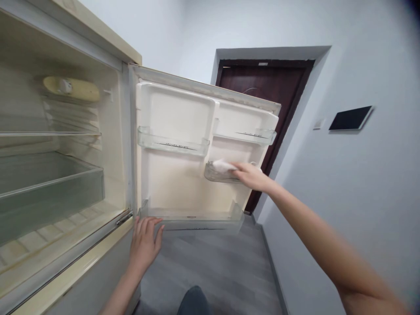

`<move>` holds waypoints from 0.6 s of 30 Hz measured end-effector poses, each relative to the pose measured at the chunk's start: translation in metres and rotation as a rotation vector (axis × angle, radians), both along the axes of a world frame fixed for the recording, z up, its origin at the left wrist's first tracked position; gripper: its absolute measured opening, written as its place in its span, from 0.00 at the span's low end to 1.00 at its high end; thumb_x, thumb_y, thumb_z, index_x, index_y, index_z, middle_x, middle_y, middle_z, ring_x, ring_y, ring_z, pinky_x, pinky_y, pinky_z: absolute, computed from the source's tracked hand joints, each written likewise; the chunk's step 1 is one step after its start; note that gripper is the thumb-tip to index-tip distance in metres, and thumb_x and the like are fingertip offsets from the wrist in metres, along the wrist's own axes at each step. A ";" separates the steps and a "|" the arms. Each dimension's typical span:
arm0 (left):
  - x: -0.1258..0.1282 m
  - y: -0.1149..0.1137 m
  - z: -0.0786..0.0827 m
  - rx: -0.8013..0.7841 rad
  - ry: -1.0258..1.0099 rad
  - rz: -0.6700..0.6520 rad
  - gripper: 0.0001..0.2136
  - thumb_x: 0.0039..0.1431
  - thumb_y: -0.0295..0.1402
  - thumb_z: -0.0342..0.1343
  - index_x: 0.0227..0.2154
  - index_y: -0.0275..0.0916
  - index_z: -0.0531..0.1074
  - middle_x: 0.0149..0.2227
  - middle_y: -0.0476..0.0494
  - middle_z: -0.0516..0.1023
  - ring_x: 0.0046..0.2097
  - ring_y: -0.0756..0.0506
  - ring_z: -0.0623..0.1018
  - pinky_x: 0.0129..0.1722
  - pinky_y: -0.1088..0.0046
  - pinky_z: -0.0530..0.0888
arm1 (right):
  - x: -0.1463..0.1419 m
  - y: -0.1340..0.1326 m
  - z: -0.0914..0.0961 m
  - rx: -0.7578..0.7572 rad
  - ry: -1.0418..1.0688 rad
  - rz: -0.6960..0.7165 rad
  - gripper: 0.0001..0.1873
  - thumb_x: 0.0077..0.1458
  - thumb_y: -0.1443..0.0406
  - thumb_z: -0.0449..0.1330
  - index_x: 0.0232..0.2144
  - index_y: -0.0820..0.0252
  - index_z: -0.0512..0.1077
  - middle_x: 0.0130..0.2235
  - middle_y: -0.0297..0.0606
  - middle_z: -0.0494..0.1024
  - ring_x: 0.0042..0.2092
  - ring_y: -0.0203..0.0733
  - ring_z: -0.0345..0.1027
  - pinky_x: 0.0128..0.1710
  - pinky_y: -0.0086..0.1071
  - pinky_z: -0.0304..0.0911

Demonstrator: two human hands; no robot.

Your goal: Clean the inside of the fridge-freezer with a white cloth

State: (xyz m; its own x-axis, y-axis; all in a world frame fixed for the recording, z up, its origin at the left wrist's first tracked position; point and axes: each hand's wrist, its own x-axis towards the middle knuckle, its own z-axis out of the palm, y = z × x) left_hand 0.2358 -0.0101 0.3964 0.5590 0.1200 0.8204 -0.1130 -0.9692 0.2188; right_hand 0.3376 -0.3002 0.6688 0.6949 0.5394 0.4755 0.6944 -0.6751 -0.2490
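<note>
White wad [222, 166] pinched in the right hand [251, 176] at the door's small bin

Whether it is cloth or tissue is blurred past telling, but it sits at the small clear bin [219, 178] on the opened fridge door [173, 183], held out ahead of the fingertips. The right hand is closed on its near end. The left hand [144, 243] is empty, fingers loosely spread beside the hinge-side end of the bottom door rack [197, 225]; whether it touches the rack I cannot tell.

The wad should prove light, soft and floppy, likely to fold under pressure, with nothing to break unless it is thin paper, which could tear. A bunched hold, fingers close behind the leading edge, would probably keep it firmer than a grip on a loose tail. The small bin looks like stiff, smooth plastic, perhaps slippery and brittle; its rim seems the safer place for steadying fingers.
</note>
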 end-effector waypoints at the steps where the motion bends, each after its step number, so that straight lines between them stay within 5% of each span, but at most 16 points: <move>1: 0.000 0.000 0.000 -0.005 0.003 -0.004 0.09 0.58 0.35 0.52 0.41 0.41 0.66 0.39 0.42 0.76 0.44 0.41 0.75 0.60 0.48 0.60 | -0.001 0.002 -0.004 -0.040 0.031 0.033 0.15 0.53 0.64 0.49 0.36 0.57 0.75 0.44 0.40 0.78 0.45 0.49 0.70 0.46 0.39 0.64; 3: -0.001 0.000 0.001 -0.009 0.002 -0.007 0.09 0.58 0.35 0.52 0.41 0.41 0.66 0.39 0.42 0.76 0.44 0.41 0.75 0.60 0.48 0.61 | 0.004 -0.003 -0.007 0.024 0.098 0.002 0.14 0.53 0.62 0.50 0.34 0.58 0.75 0.40 0.40 0.79 0.43 0.50 0.71 0.44 0.40 0.66; 6: -0.001 0.002 -0.001 -0.011 0.000 -0.003 0.09 0.58 0.35 0.51 0.42 0.41 0.66 0.39 0.43 0.76 0.44 0.41 0.75 0.60 0.49 0.61 | 0.027 -0.026 -0.004 0.386 0.241 -0.107 0.15 0.53 0.59 0.52 0.34 0.61 0.74 0.31 0.43 0.78 0.37 0.51 0.73 0.38 0.42 0.69; 11: -0.001 0.002 -0.001 -0.021 0.008 -0.013 0.08 0.58 0.35 0.51 0.41 0.42 0.65 0.39 0.43 0.76 0.44 0.41 0.75 0.60 0.48 0.60 | 0.066 -0.056 -0.003 0.906 0.324 -0.080 0.23 0.54 0.59 0.49 0.47 0.64 0.70 0.39 0.50 0.77 0.39 0.53 0.74 0.39 0.47 0.72; 14: 0.000 -0.001 0.001 -0.030 0.012 -0.009 0.08 0.58 0.35 0.51 0.41 0.42 0.65 0.38 0.43 0.76 0.44 0.41 0.75 0.60 0.48 0.60 | 0.073 -0.043 -0.004 1.044 0.318 -0.074 0.24 0.55 0.60 0.47 0.51 0.65 0.66 0.43 0.51 0.76 0.42 0.52 0.74 0.40 0.47 0.72; 18: 0.001 -0.003 0.003 -0.028 0.011 -0.004 0.09 0.58 0.36 0.52 0.41 0.41 0.66 0.39 0.42 0.76 0.44 0.41 0.75 0.60 0.47 0.60 | 0.071 0.006 -0.001 1.157 0.351 -0.006 0.24 0.55 0.62 0.47 0.53 0.64 0.64 0.44 0.49 0.76 0.43 0.50 0.73 0.39 0.43 0.73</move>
State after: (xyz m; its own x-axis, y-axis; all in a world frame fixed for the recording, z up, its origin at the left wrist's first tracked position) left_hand 0.2365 -0.0132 0.3994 0.5689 0.1402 0.8104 -0.1145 -0.9623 0.2468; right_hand 0.4088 -0.2942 0.6678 0.8843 -0.0844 0.4593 0.4650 0.0691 -0.8826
